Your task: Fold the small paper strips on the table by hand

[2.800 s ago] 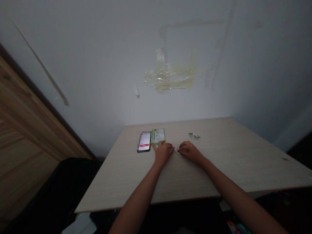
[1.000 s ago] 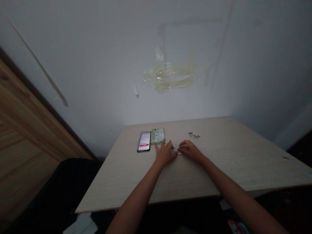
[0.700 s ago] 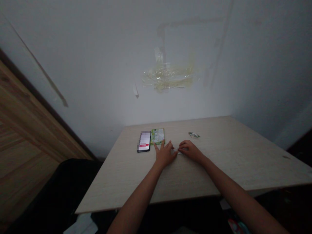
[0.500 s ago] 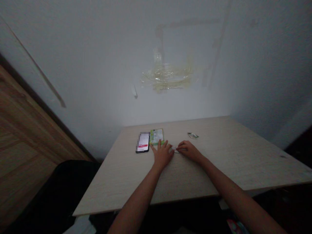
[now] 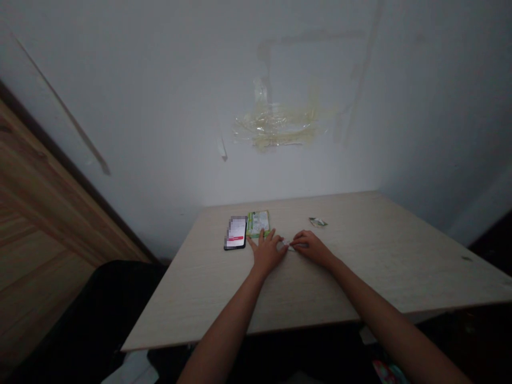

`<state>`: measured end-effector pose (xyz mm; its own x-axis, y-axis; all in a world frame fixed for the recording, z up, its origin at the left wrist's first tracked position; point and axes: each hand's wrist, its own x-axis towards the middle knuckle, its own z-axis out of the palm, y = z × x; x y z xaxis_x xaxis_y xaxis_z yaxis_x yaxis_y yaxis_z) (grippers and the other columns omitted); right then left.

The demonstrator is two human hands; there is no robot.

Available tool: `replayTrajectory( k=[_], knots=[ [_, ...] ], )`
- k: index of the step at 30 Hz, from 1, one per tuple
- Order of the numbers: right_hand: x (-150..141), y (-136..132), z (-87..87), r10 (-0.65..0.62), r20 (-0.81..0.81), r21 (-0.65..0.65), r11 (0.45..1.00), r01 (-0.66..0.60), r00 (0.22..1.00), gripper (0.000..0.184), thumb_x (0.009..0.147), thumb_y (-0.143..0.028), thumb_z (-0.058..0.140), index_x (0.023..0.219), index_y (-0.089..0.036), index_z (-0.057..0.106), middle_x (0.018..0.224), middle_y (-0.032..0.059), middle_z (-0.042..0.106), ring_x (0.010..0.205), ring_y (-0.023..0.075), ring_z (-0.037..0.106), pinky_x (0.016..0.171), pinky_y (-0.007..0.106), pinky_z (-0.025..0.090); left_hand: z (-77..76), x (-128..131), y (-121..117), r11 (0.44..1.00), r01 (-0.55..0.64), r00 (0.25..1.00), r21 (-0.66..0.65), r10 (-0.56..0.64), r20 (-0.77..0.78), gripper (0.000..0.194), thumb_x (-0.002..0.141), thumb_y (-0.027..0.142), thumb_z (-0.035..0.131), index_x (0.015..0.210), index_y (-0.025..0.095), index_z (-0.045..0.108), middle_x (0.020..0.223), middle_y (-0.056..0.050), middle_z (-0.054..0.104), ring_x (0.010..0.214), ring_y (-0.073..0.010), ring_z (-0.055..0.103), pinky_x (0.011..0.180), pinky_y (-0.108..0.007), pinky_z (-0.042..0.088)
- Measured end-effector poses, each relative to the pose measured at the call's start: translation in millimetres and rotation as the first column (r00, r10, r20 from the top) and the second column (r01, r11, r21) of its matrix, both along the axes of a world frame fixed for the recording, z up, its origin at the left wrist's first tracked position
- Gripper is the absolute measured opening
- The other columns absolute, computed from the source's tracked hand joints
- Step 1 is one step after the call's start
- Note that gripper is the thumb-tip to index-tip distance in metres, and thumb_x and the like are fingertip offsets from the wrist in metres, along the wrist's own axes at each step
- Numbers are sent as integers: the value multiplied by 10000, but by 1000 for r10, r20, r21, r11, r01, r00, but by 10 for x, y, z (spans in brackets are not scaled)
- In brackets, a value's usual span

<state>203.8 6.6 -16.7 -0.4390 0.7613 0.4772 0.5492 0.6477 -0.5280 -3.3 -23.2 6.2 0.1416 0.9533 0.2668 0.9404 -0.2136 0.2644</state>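
Both hands rest on a pale wooden table [image 5: 360,277] near its far middle. My left hand [image 5: 267,250] lies flat with its fingers spread, and its fingertips touch a small white scrap of paper [image 5: 286,244]. My right hand [image 5: 312,246] has curled fingers pinching the other end of that scrap. A green and white packet [image 5: 258,222] lies just beyond the left hand, with a phone [image 5: 236,232] with a lit screen to its left.
A small torn wrapper [image 5: 318,222] lies on the table past my right hand. A white wall with tape remains [image 5: 276,128] stands behind the table. A wooden panel [image 5: 36,229] runs along the left, and a dark seat [image 5: 108,309] sits below the table's near left corner.
The left hand has gone from curled to flat with spread fingers beside the scrap. The right hand keeps its pinch on the scrap. The view shifts slightly.
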Motion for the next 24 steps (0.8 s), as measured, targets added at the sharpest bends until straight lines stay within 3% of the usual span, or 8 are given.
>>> replayTrajectory(
  k=[14,24],
  knots=[
    [-15,-31,40,-4,10,23,1000,4,1000,148,863,-229,654,936,-262,779,976,63,683,961,208,605,916,390,479,28,11,40,998,1,1000,-56,-2,-4,403,852,593,568,1175,362,637,1519,-28,459,1471,-375,229,1055,-826,0],
    [-21,-24,22,-7,16,9,1000,6,1000,172,877,-292,653,998,-253,770,990,71,678,970,216,598,916,394,477,-19,-15,-23,995,19,998,99,-13,-61,349,913,574,498,1146,403,693,1498,-14,492,1465,-351,250,1086,-779,-70]
  ],
)
